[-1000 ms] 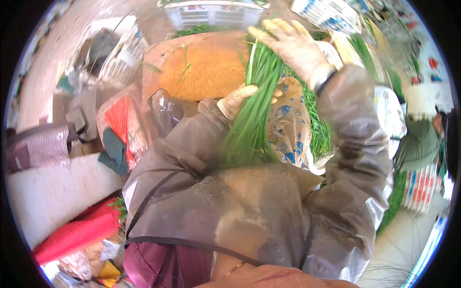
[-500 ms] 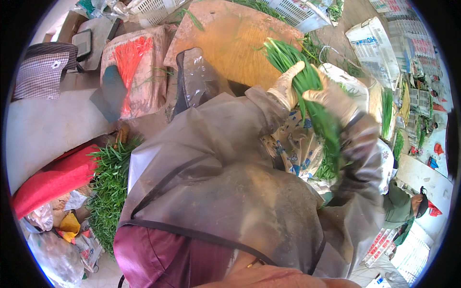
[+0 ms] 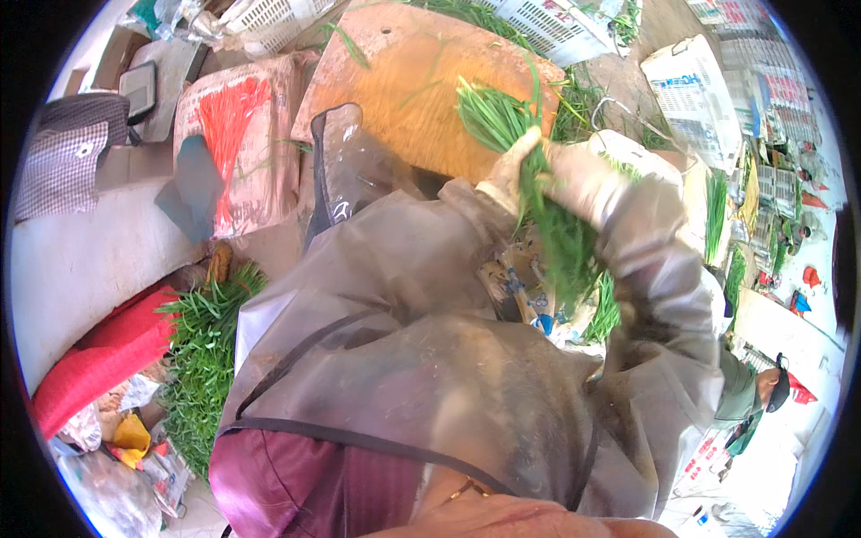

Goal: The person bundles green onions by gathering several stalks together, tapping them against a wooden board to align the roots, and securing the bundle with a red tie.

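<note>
Over the near right edge of a worn wooden board (image 3: 386,99), my gloved left hand (image 3: 509,175) is closed around a bunch of chives (image 3: 493,117). Pale cut ends point away over the board, and the green leaves hang down toward my lap, blurred. My gloved right hand (image 3: 578,179) is at the bunch's right side, smeared by motion, so its grip on the leaves cannot be made out. Below the hands lies a patterned blue-and-cream cloth (image 3: 520,287), partly covered by the leaves. More chives (image 3: 605,309) show beside it.
Red ties (image 3: 235,103) lie on a pinkish block left of the board. A heap of chives (image 3: 202,377) sits at my left beside a red cloth roll (image 3: 99,368). White crates (image 3: 556,31) stand behind the board. A white basket (image 3: 695,90) and a person in green (image 3: 740,390) are at right.
Both hands have shifted left and slightly nearer with the chives. The cut ends moved left over the board, and my right hand came closer to the left one.
</note>
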`<move>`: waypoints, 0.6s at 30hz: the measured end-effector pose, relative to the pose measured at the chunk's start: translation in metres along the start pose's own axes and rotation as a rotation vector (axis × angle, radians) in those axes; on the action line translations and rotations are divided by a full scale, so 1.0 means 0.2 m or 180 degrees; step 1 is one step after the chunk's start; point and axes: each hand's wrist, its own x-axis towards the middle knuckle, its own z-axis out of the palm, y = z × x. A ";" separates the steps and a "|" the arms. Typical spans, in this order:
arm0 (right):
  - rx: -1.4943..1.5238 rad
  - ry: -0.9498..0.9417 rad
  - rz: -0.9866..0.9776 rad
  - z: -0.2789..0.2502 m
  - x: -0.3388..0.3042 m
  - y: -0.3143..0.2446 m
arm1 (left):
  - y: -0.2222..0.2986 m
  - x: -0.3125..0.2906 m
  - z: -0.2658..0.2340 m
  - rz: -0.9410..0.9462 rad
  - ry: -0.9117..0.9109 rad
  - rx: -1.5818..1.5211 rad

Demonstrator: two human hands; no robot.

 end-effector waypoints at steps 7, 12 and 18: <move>0.4735 0.1330 0.0236 0.20 -0.31 -0.07 | 0.24 -0.19 -0.02 -0.0288 -0.0356 0.1835; 0.6127 0.2710 -0.0795 0.28 -0.09 -0.13 | 0.43 -0.45 0.01 -0.1059 -0.1114 0.3013; 0.6935 0.2701 -0.0933 0.31 0.04 0.13 | 0.58 -0.77 0.07 -0.1945 -0.1121 0.3301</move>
